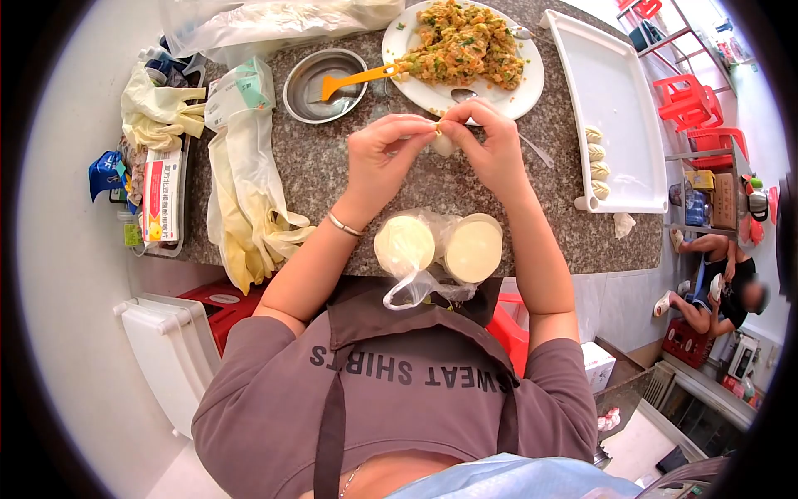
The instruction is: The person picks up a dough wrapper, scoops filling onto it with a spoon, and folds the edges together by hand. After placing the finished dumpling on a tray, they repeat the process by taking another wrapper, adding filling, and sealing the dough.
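My left hand (384, 158), with a bracelet on its wrist, and my right hand (492, 154) meet above the speckled counter. Thumbs and fingers of both are pinched together on the upper edge of a small pale dumpling (443, 145), partly hidden behind the fingers. Closer to my body are two stacks of round dumpling wrappers, a left stack (404, 243) and a right stack (474, 249), in clear plastic bags. Just beyond my hands is a white plate (532, 79) of chopped filling (461, 46), with a spoon (463, 96) at its near edge.
A steel bowl (293, 98) holds an orange-handled spatula (357, 81). Several pleated dumplings (598, 166) line a white tray (619, 108) at right. Rubber gloves (241, 200) hang over the counter's left front edge. Red stools (688, 100) and a seated person (723, 283) are farther right.
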The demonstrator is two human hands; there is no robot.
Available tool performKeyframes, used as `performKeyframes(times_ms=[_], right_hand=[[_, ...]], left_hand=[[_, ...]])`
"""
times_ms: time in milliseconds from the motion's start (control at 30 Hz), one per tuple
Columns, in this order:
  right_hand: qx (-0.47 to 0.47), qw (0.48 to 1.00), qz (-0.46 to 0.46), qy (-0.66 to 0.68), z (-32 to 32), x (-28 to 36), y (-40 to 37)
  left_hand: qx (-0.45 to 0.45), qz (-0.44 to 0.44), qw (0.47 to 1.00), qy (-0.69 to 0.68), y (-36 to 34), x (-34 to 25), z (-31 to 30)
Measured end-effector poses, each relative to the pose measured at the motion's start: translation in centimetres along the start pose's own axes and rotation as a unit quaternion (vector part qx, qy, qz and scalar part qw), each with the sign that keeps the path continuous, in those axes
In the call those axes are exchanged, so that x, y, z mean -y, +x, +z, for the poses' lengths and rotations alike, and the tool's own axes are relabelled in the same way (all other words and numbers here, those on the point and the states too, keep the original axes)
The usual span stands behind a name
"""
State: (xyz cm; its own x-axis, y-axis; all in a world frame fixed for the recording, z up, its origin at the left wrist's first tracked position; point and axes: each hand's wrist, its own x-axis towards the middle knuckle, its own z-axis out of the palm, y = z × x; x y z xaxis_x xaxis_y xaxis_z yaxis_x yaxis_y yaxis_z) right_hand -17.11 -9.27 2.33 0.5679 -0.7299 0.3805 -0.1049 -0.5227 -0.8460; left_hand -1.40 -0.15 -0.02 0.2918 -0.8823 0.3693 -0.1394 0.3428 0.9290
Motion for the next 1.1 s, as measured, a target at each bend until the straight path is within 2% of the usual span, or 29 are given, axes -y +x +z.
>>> performKeyframes(times_ms=[100, 267, 467, 533, 600, 667, 733, 767, 833, 933, 1100], right_hand=[[-0.02, 1.0, -0.003, -0.007, 0.3, 0.1, -0.1], [-0.019, 0.996, -0.072, -0.053, 0.3, 0.2, 0.0], [-0.074, 0.991, -0.08, -0.079, 0.7, -0.2, -0.2], [-0.071, 0.992, -0.075, -0.076, 0.7, -0.1, -0.2], [-0.067, 0.993, -0.069, -0.072, 0.6, -0.1, -0.2], [-0.03, 0.999, 0.007, -0.01, 0.5, -0.2, -0.2], [-0.028, 1.0, 0.005, -0.002, 0.5, -0.3, -0.3], [-0.025, 1.0, 0.002, 0.007, 0.6, -0.4, -0.3], [-0.02, 1.0, 0.001, 0.013, 0.8, -0.2, -0.3], [-0.027, 0.999, 0.01, 0.033, 1.0, -0.3, -0.4], [-0.03, 0.996, 0.04, 0.072, 1.3, 0.0, -0.4]], left_hand=[[-0.016, -0.006, 1.0, 0.002, -0.1, -0.4, 0.3], [-0.035, -0.011, 0.999, -0.013, 0.0, -0.2, 0.3], [0.017, -0.026, 0.999, 0.016, 0.2, -0.3, 0.4], [0.026, -0.103, 0.991, -0.076, 0.1, 0.3, 0.1], [0.028, -0.11, 0.99, -0.089, 0.0, 0.5, -0.2], [0.032, -0.118, 0.987, -0.103, 0.1, 0.5, -0.2], [0.013, -0.154, 0.968, -0.197, 0.3, 0.7, -0.2], [0.012, -0.154, 0.968, -0.197, 0.4, 0.8, -0.2], [0.063, -0.268, 0.876, -0.397, 0.3, 1.2, -0.6], [0.063, -0.283, 0.844, -0.45, 0.2, 1.6, -0.6], [0.052, -0.279, 0.855, -0.434, 0.0, 1.7, -0.6]])
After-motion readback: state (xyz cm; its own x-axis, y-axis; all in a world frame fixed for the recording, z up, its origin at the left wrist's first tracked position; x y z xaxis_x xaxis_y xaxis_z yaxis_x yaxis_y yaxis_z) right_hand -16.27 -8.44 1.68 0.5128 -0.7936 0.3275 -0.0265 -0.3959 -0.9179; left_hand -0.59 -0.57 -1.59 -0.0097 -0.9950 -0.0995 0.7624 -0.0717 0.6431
